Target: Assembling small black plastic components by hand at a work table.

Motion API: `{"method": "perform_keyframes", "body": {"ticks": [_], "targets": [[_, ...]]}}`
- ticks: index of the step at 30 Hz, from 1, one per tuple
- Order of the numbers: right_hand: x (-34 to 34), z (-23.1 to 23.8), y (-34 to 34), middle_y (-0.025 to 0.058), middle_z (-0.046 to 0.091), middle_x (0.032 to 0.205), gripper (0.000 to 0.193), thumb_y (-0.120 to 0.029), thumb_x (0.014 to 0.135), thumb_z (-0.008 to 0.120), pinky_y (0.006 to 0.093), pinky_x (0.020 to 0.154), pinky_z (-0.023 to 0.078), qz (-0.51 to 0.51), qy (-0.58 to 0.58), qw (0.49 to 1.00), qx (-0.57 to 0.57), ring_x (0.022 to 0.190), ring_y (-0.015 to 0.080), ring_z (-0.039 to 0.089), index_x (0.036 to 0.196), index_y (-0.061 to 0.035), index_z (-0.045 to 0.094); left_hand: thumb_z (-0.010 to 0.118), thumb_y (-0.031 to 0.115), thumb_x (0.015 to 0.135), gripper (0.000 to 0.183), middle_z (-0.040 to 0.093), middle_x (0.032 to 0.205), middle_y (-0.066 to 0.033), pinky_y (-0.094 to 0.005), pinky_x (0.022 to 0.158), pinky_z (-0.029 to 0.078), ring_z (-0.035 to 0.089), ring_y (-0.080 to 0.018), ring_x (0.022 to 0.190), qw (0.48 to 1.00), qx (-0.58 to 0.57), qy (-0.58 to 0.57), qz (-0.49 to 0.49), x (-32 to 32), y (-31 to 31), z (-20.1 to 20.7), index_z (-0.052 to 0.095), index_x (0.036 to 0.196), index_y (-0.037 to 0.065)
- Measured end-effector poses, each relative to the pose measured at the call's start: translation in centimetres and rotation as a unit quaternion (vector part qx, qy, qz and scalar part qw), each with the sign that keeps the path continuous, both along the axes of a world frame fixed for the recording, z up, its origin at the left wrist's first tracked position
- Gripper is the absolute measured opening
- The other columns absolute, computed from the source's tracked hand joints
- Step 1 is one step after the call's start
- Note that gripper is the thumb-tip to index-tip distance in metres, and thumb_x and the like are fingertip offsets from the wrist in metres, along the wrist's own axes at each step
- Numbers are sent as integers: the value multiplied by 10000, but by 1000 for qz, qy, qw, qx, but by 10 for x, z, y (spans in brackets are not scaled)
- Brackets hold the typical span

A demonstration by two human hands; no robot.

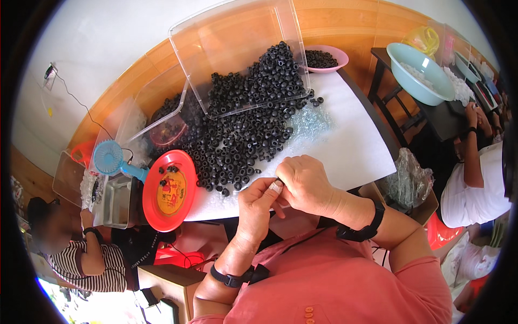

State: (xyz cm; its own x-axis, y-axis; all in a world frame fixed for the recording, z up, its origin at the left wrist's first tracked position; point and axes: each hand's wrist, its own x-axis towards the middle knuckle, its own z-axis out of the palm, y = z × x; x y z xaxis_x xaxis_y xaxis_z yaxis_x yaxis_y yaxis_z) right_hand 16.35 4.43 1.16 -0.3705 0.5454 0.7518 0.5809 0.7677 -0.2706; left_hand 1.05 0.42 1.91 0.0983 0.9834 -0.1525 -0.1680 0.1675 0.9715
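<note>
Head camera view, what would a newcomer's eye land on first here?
Probably the big heap of small black pieces, mid-table, partly within a clear plastic bin. Next, the bright red plate left of the heap. Then the left hand and right hand, meeting at the table's near edge.

The left hand (254,204) and the right hand (308,181) meet at the near edge of the white table (356,148), their fingertips pinching 1 small dark piece (278,180), which is mostly hidden, so its shape is hard to tell. Beyond them, black ring-like pieces (237,135) lie in a heap, partly inside 1 tipped clear bin (232,35). On the left is 1 red plate (150,190).
</note>
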Motion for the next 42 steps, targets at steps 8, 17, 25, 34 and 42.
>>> {"method": "perform_keyframes", "body": {"ticks": [8, 17, 25, 34, 42], "targets": [[-13, -18, -15, 95, 559, 719, 266, -10, 668, 699, 438, 518, 428, -23, 95, 994, -48, 604, 324, 576, 855, -74, 520, 606, 56, 956, 123, 674, 773, -78, -237, 484, 461, 600, -120, 603, 998, 9, -24, 58, 5, -8, -8, 665, 956, -52], [-16, -14, -12, 87, 542, 683, 256, -36, 679, 698, 436, 499, 431, -14, 55, 998, -29, 556, 314, 559, 827, -75, 493, 573, 51, 975, 135, 664, 782, -84, -243, 462, 449, 575, -124, 561, 998, 21, -40, 42, 2, -6, -13, 644, 1007, -59], [-7, -7, -11, 87, 541, 674, 260, -52, 670, 688, 444, 489, 437, 5, 59, 996, -68, 539, 311, 557, 813, -73, 472, 569, 39, 972, 143, 669, 793, -104, -256, 467, 470, 577, -139, 554, 998, 31, -36, 33, 2, -8, -9, 642, 1018, -75], [4, 10, -22, 94, 582, 748, 209, -24, 721, 669, 433, 583, 469, 37, -11, 998, -50, 666, 314, 605, 866, -47, 520, 590, 35, 959, 136, 683, 815, -121, -250, 474, 479, 618, -149, 616, 997, 25, -63, 28, -3, -10, -16, 645, 1008, -79], [2, 5, -18, 136, 635, 766, 55, -32, 901, 614, 407, 570, 481, 50, 61, 981, -175, 661, 332, 637, 895, -18, 561, 621, 61, 963, 107, 676, 781, -78, -199, 473, 421, 544, -78, 553, 997, 16, -64, 38, -2, -13, -15, 664, 1001, -29]]}}
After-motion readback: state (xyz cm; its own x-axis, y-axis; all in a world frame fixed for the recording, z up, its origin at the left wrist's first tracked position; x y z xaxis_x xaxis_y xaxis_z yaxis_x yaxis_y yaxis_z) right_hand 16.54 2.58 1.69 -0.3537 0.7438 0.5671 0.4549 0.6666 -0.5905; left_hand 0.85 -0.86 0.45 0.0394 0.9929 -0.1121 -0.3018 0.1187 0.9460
